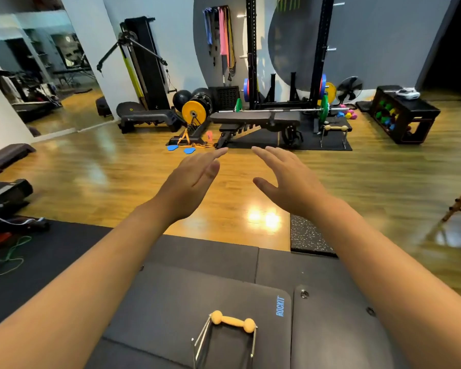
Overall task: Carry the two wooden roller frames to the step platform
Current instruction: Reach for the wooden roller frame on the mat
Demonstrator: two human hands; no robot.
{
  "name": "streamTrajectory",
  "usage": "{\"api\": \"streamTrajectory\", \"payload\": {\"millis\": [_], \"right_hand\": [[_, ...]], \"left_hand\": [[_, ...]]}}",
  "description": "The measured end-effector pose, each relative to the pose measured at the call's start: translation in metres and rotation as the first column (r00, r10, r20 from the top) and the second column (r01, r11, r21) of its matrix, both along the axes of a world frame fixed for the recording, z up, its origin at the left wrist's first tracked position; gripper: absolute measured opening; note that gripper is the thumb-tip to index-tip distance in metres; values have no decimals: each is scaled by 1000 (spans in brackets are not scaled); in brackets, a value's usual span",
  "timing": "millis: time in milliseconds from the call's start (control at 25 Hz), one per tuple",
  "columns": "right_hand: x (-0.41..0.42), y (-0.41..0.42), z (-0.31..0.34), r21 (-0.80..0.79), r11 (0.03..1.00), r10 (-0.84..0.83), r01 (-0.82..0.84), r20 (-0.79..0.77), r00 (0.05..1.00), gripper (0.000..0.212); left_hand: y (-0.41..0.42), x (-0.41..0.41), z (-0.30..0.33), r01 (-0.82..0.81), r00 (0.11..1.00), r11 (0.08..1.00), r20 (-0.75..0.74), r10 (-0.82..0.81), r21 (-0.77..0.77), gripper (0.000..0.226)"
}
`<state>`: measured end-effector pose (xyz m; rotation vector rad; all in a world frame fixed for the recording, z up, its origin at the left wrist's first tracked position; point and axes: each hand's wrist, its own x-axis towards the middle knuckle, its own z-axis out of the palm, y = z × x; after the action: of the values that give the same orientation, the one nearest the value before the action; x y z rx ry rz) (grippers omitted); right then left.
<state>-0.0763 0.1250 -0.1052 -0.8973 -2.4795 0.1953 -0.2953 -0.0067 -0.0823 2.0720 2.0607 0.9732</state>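
Currently both hands, left hand (189,179) and right hand (288,182), are spread, empty, mid-frame. One roller frame (225,339) sits bottom centre on the mat (171,302), another (334,134) right of centre by the rack (317,49). Risk: thin metal legs could snag or tip in a one-handed grab.

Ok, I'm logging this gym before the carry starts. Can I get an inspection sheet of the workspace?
Surface: dark mat underfoot, wooden floor beyond.
Job's things: near roller frame on the mat; far roller frame by the rack; step platform by the mirror.
Clutter: blue pads, dumbbells.
Grip: left hand and right hand open, empty.
Cables: green cord at left.
Surroundings: bench, fan.
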Motion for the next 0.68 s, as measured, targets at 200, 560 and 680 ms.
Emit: {"api": "streamTrajectory", "payload": {"millis": [200, 560, 680], "right_hand": [[-45, 41, -9, 9, 1000, 13, -13, 39, 999, 72], [-94, 72, -51, -23, 995, -94, 102, 221, 971, 69], [-119, 72, -65, -24, 982, -173, 186, 266, 948, 69]], "left_hand": [[51, -40, -1, -21, 995, 999, -96, 16, -42, 55], [121, -135, -62, 24, 982, 997, -186, -38, -75, 51], [145, -162, -87, 87, 975, 990, -194, -107, -112, 52]]}}
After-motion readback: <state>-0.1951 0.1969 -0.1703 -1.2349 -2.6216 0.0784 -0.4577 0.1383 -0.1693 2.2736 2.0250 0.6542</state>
